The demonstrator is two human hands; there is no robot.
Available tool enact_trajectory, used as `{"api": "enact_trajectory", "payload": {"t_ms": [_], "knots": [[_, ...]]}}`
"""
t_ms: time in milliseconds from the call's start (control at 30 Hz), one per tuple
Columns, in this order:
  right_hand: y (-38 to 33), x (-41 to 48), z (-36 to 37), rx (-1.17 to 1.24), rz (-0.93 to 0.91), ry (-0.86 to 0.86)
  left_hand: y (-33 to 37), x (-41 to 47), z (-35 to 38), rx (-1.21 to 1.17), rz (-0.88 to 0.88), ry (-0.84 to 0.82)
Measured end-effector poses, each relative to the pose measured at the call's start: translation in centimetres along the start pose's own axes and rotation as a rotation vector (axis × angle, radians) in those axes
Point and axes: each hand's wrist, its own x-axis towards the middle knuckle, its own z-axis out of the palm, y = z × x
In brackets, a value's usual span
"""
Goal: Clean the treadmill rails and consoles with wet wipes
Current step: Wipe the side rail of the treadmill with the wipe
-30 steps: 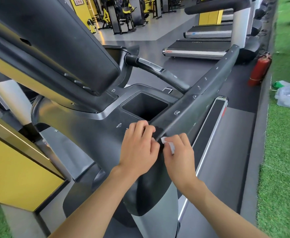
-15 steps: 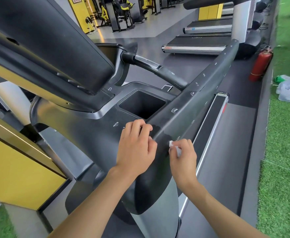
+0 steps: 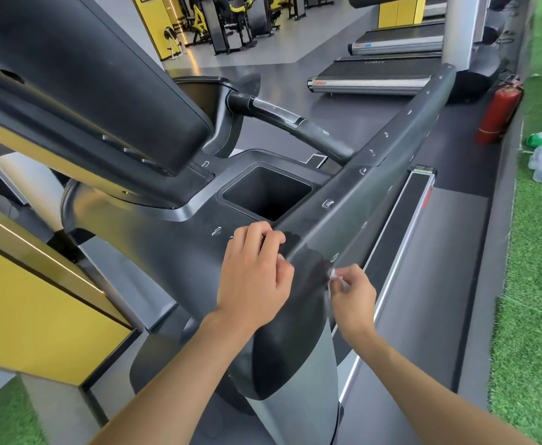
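Right hand (image 3: pixel 353 295) at near end of side rail (image 3: pixel 369 187), fingers pinched narrow on small white wet wipe (image 3: pixel 335 277), wipe pressed to rail's outer face beside dark damp patch. Left hand (image 3: pixel 253 274) just across rail's ridge, fingers curled, resting on top; whether holding anything, cannot tell. Rail's long axis running up and away from right hand toward far tip, surface there looking dry. Right hand nearer to unwiped run; likely next stroke outward along that axis. Cup well (image 3: pixel 266 192) just inboard of rail. Fire extinguisher (image 3: pixel 497 112) past rail's far end.
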Motion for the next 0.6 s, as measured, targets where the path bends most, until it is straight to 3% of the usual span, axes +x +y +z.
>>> {"api": "enact_trajectory", "payload": {"t_ms": [267,367,500,600], "knots": [[0.4,1.7,0.2,0.039,0.083,0.008,0.0,0.0,0.1,-0.012,-0.003,0.002],[0.7,1.2,0.0,0.018,0.060,-0.052,-0.1,0.0,0.1,-0.011,-0.002,0.004],[-0.6,1.6,-0.4,0.085,0.050,0.030,0.0,0.0,0.0,-0.011,-0.003,0.006],[-0.5,0.4,-0.4,0.041,-0.032,-0.001,0.0,0.0,0.0,-0.010,-0.008,0.001]]}}
